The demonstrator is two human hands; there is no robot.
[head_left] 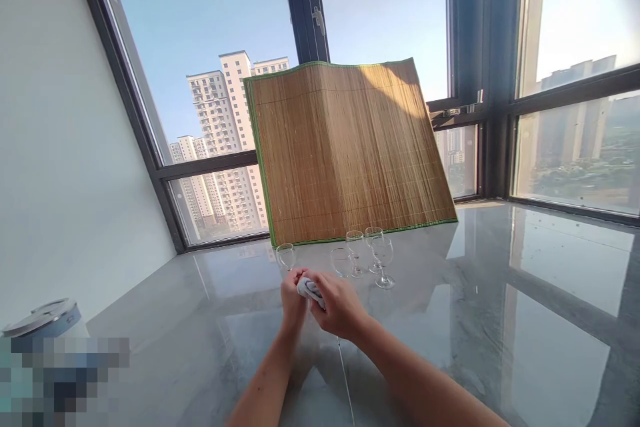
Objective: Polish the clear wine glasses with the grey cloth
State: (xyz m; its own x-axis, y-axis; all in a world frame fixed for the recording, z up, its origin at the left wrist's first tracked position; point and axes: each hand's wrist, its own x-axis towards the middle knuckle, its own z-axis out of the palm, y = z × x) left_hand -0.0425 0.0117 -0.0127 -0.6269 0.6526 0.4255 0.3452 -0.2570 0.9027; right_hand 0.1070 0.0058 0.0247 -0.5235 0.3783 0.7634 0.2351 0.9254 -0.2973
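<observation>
Right in front of the bamboo mat, both hands meet over the glossy, marbled grey surface: the left hand and the right hand are curled together around a small crumpled white cloth, of which only a soft wad with dark markings shows between the fingers. The mat is a stiff sheet of fine tan slats with a thin green edging, bent down its middle and propped upright against the window frame. Between it and the hands stand clear stemmed glasses with rounded bowls: one glass just beyond the left hand, toward the mat's left corner, and a cluster of four glasses beyond the right hand, close together before the mat's middle. Far to the mat's left, near the white wall, a round metal lid shows above a blurred patch. Whether the cloth wraps anything cannot be told.
</observation>
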